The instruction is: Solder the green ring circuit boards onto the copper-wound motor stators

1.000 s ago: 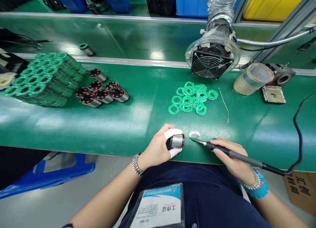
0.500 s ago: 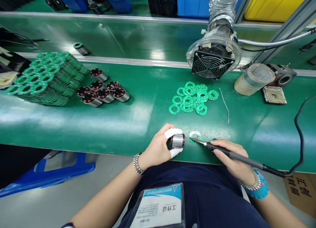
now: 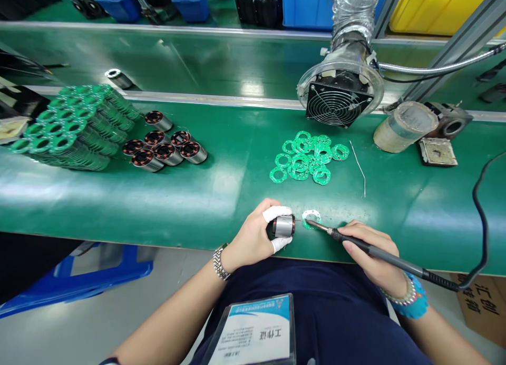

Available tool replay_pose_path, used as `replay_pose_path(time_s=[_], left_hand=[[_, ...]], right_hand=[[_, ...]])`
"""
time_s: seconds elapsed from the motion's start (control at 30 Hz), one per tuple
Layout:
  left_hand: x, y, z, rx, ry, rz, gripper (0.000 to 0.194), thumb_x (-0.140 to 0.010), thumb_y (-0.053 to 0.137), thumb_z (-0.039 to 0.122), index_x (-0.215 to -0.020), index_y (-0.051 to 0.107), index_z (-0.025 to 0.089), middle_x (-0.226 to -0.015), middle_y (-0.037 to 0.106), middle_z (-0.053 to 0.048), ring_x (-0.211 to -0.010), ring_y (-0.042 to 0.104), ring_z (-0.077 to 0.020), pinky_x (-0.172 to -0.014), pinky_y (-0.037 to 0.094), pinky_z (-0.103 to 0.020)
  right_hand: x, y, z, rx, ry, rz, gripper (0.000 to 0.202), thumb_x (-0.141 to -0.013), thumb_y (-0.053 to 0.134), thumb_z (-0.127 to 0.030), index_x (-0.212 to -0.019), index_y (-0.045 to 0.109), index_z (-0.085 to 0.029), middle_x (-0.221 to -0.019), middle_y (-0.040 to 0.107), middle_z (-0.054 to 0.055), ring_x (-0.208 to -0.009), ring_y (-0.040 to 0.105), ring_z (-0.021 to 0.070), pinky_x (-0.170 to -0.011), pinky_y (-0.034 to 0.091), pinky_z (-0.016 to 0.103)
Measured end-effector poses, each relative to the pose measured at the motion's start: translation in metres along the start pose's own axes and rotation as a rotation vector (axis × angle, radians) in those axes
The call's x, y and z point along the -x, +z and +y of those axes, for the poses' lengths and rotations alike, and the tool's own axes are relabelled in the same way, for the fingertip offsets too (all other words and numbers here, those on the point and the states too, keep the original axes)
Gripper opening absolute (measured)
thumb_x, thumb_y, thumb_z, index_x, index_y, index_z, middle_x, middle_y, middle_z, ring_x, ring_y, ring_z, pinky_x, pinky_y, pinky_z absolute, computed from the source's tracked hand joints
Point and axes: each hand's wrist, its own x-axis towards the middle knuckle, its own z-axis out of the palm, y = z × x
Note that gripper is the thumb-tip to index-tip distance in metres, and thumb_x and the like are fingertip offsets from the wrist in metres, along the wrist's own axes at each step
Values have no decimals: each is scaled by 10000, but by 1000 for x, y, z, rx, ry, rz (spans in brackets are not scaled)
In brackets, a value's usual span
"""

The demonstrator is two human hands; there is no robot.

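My left hand (image 3: 255, 233), with white finger cots on thumb and finger, grips a motor stator (image 3: 284, 226) lying on its side at the bench's front edge. A thin wire runs from the stator's right end toward a green ring-shaped circuit board (image 3: 311, 219). My right hand (image 3: 371, 252) is closed around a soldering iron (image 3: 379, 252). The iron's tip is at the board's left inner edge, by the wire's end; whether they touch is too small to tell. Several more green ring boards (image 3: 300, 159) lie loosely behind.
Several copper-wound stators (image 3: 166, 151) stand left, beside stacked green boards (image 3: 75, 128). A fume extractor fan (image 3: 336, 104) hangs at the back. To the right are a bent solder wire (image 3: 359, 167), a round container (image 3: 405, 127), a sponge tray (image 3: 438, 151) and the iron's cable (image 3: 480, 228).
Both hands, the stator and the iron have stayed nearly still. Behind the ledge, the lone cylinder appears further left, its end now whitish instead of green. The view has shifted very slightly.
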Motion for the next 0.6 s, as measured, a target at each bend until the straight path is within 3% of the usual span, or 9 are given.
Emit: replay_pose_path(time_s=[0.37, 0.6], left_hand=[[0, 1, 0, 4, -2, -1, 425, -665, 678, 149, -1054, 507, 176, -1001, 500, -62, -848, 549, -158, -754, 477, -308], [2, 0, 0, 36, -17, 4, 445, -659, 694, 166, -1056, 496, 195, -1035, 509, -69, -918, 548, -186, -809, 470, -346]], right_hand=[[0, 0, -1, 50, -10, 23, 225, -785, 604, -122, -987, 626, -217, -842, 660, 33, -780, 617, 159, -713, 496, 294], [-1, -1, 2, 114, -113, 147, 288, -828, 536, -87, -1072, 568, -238, -794, 682, 10, -766, 666, 144, -736, 539, 272]])
